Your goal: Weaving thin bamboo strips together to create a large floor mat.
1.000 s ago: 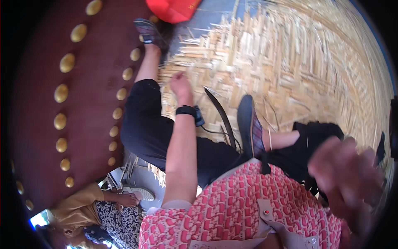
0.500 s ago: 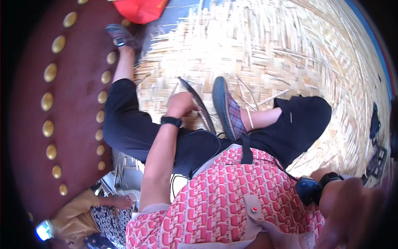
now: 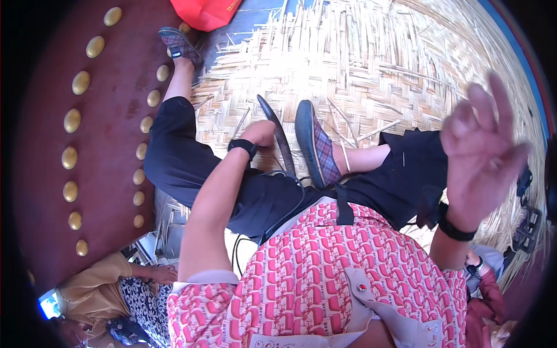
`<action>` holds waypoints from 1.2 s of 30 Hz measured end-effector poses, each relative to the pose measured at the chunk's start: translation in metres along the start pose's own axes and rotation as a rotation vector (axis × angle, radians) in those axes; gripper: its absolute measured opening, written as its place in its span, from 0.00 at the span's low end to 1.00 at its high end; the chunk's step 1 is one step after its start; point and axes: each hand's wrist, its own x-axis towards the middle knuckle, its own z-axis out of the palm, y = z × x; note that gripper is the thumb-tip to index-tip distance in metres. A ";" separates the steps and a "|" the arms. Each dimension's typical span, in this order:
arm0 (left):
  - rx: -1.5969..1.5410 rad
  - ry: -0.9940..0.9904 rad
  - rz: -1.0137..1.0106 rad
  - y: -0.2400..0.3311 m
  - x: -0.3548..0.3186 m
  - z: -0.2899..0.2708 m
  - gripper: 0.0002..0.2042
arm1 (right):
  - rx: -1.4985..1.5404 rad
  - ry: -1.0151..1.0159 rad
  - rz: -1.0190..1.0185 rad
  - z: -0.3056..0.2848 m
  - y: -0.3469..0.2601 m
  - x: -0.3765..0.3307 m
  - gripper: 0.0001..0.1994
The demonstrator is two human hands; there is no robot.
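Note:
My left hand (image 3: 259,134) is low between my legs, its fingers curled and mostly hidden from above. It is closed at a dark, curved, blade-like tool (image 3: 281,130), which stands tilted beside the sole of my right shoe (image 3: 316,145). My right hand (image 3: 478,153) is raised at the right, palm showing, with some fingers stretched up and apart; I see nothing in it. Under my feet lies a woven mat of pale split strips (image 3: 348,64), with several loose strips near the right shoe.
A dark red panel with gold studs (image 3: 72,120) rises along the left. A red bag (image 3: 206,13) lies at the far left. A person in a tan top (image 3: 98,281) sits at the lower left, and a maroon sleeve (image 3: 493,293) shows at the lower right.
My right hand has swung up from the lower right into clear view. The curved tool has become more upright, and my left hand has shifted slightly up and right.

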 end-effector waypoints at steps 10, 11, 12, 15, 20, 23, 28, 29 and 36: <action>-1.030 0.123 0.609 0.020 -0.110 -0.145 0.03 | -0.400 -0.100 0.481 -0.042 0.144 -0.006 0.20; -1.009 0.201 0.608 0.022 -0.118 -0.145 0.03 | -0.210 -0.075 0.663 -0.023 0.159 -0.004 0.19; -0.982 0.261 0.628 0.031 -0.120 -0.148 0.04 | -0.024 -0.030 0.835 -0.010 0.161 -0.006 0.19; -0.935 0.495 0.630 0.046 -0.095 -0.146 0.04 | 0.143 -0.110 1.038 -0.010 0.158 -0.004 0.13; -1.480 0.301 0.376 0.083 -0.070 -0.121 0.09 | -0.017 0.101 0.838 -0.030 0.178 -0.016 0.10; -1.516 0.177 0.421 0.093 -0.041 -0.096 0.11 | -0.041 0.134 0.883 -0.035 0.180 -0.021 0.08; -1.501 0.317 0.526 0.083 -0.031 -0.083 0.07 | 0.158 0.232 0.858 -0.034 0.194 -0.022 0.08; -1.523 0.299 0.554 0.081 -0.030 -0.078 0.07 | 0.207 0.193 0.904 -0.036 0.192 -0.022 0.08; -1.745 0.211 0.330 0.061 -0.021 -0.065 0.08 | 0.043 0.252 0.843 -0.027 0.230 -0.011 0.05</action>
